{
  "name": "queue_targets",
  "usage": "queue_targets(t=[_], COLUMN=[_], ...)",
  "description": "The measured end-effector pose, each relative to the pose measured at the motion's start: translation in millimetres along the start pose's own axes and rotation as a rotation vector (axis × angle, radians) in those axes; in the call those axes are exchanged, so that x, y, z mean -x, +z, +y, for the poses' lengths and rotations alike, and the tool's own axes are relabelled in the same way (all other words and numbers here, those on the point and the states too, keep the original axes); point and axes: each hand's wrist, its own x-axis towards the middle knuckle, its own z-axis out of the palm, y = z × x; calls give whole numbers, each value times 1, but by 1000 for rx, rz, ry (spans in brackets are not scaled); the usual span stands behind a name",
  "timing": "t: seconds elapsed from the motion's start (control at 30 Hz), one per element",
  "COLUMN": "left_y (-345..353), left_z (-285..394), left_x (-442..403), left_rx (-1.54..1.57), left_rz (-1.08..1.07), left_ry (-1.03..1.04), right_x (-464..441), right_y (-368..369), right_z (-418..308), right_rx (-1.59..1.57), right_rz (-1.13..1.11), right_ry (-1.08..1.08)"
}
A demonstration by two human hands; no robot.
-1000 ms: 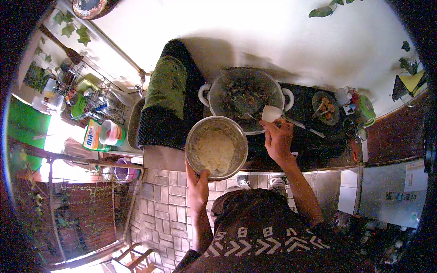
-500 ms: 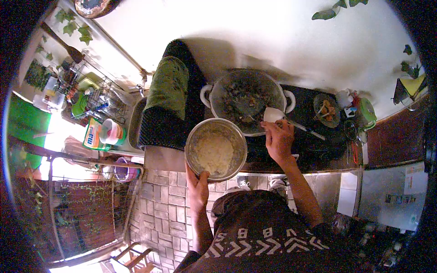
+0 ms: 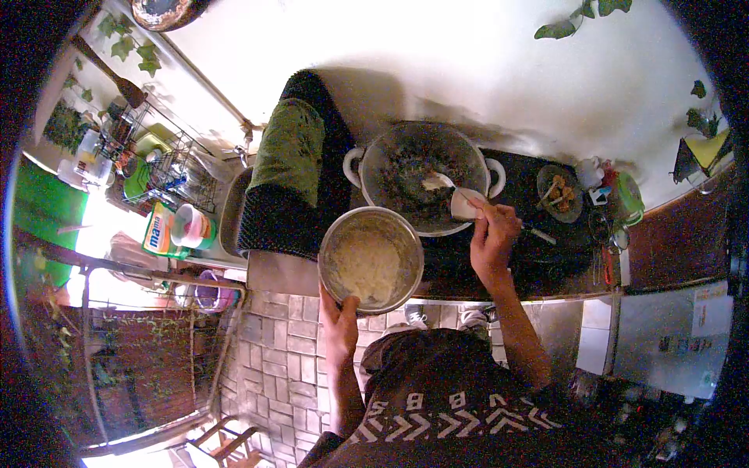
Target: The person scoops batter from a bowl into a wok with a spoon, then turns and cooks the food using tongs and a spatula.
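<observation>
My left hand (image 3: 339,324) grips the lower left of a round metal bowl (image 3: 321,248), thumb over the rim; a pale, thick mixture (image 3: 373,265) lies inside. Just beyond the bowl sits a wide pan (image 3: 376,150) with two pale loop handles, its inside dark and mottled. Over the pan's right front rim, my right hand (image 3: 495,238) pinches a small white cup-like thing (image 3: 466,205). Beside that, a spoon-like tip (image 3: 443,179) with a pale lump reaches over the pan; whether my fingers hold it too is unclear. A metal handle (image 3: 540,235) shows behind the hand.
A plate of brown food (image 3: 560,195) stands right of the pan, near a green lidded container (image 3: 629,195). Left of the pan lies a green cloth (image 3: 287,152) on a black cover. A dish rack (image 3: 175,160) is by the sink (image 3: 232,210).
My right hand has moved right with the white thing, which has turned. The spoon-like tip with the pale lump stands out more above the pan. The bowl has hardly moved.
</observation>
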Motion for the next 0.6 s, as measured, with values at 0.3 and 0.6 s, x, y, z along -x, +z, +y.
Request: queue_targets(t=[0.3,0.6], left_y=[6,22], left_z=[-26,-47], left_x=[-2,7], left_rx=[12,141], left_rz=[-43,-214], left_ry=[-77,-151], right_x=[8,35], right_y=[-80,-90], right_z=[-53,-49], right_rx=[-515,-293], right_rz=[-117,-429], right_ry=[387,-18])
